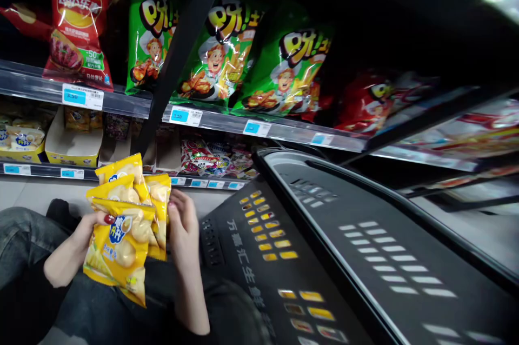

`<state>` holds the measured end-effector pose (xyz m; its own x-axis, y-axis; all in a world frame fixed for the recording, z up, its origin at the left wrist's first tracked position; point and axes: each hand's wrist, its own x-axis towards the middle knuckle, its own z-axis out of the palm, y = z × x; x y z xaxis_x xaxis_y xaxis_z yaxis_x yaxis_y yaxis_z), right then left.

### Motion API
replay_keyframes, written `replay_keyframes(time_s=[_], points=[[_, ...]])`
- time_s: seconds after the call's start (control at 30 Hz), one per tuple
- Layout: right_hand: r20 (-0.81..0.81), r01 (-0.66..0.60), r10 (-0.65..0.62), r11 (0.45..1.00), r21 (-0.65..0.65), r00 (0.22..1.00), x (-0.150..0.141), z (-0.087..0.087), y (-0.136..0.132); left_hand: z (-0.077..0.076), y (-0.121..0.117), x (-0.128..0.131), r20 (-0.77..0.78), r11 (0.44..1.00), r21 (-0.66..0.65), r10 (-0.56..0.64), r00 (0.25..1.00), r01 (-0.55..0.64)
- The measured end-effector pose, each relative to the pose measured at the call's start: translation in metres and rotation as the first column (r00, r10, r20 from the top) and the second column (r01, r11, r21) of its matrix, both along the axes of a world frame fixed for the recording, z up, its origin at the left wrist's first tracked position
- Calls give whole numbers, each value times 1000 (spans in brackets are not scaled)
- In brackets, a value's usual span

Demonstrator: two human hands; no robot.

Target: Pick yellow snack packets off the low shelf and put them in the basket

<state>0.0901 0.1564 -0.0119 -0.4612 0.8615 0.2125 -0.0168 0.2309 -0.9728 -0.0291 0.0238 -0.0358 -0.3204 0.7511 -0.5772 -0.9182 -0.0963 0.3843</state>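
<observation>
Several small yellow snack bags (117,242) overlap in a bunch above my lap. My left hand (83,234) is closed on their left edge, its thumb lying over the front bag. From the right side, my right hand (184,220) grips the rearmost bags with its fingers curled at their edge. A dark grey shopping basket (259,274) stands close to my right arm, and yellow things show through its slots. Facing me on the low shelf is an open cardboard box (73,142) with a few yellow packets at its back.
Green snack bags (214,58) and a red chip bag (79,26) stand on the upper shelf, above a price rail (219,115). A dark upright post (178,37) crosses the shelf front. Candy bags (198,156) lie lower down. My bent legs (24,242) are beneath my hands.
</observation>
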Motion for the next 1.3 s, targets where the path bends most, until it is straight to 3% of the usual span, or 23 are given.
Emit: replay_keyframes(time_s=[0.07, 0.13, 0.23, 0.33, 0.47, 0.57, 0.63, 0.73, 0.8, 0.83, 0.93, 1.0, 1.07, 1.13, 1.3], points=[[23, 78, -82, 990, 115, 996, 8, 14, -5, 2, 2, 1, -21, 999, -2, 40, 999, -40], [123, -19, -4, 983, 185, 992, 13, 27, -16, 5, 5, 2, -62, 997, 29, 72, 995, -70], [362, -173, 109, 973, 150, 926, 11, 35, -37, 9, 9, 6, -144, 991, 32, 135, 980, -132], [450, -151, 109, 987, 60, 886, -1, 29, -51, 11, 12, 9, -236, 972, 33, 235, 943, -234], [340, -199, 211, 978, -70, 916, -7, 21, -48, 7, 15, 7, -229, 951, 63, 310, 923, -303], [178, -252, 274, 958, -133, 945, 1, 24, -35, 5, 16, 2, -178, 905, 87, 426, 887, -417], [48, -257, 270, 948, -188, 962, 9, 29, -26, 8, 15, -1, -156, 884, 70, 467, 870, -462], [-138, -232, 198, 923, -307, 970, 18, 31, -15, 15, 14, -4, -165, 900, 44, 434, 886, -433], [-257, -320, 225, 846, -426, 940, 22, 28, -10, 18, 13, -5, -176, 908, 36, 418, 891, -418], [-330, -413, 277, 776, -477, 902, 23, 25, -9, 19, 13, -5, -174, 904, 37, 426, 888, -427], [-611, -707, 371, 491, -510, 699, 22, 15, -10, 19, 11, -7, -142, 886, 50, 463, 875, -461], [-786, -821, 289, 368, -436, 547, 21, 11, -12, 19, 9, -8, -117, 882, 66, 472, 874, -468], [-886, -883, 187, 303, -359, 425, 20, 12, -15, 20, 8, -8, -94, 884, 73, 468, 879, -463], [-924, -904, 90, 261, -339, 372, 21, 16, -15, 22, 8, -9, -79, 887, 70, 460, 884, -456], [-887, -861, -157, 219, -460, 434, 22, 28, -6, 22, 6, -11, -89, 895, 74, 446, 891, -441]])
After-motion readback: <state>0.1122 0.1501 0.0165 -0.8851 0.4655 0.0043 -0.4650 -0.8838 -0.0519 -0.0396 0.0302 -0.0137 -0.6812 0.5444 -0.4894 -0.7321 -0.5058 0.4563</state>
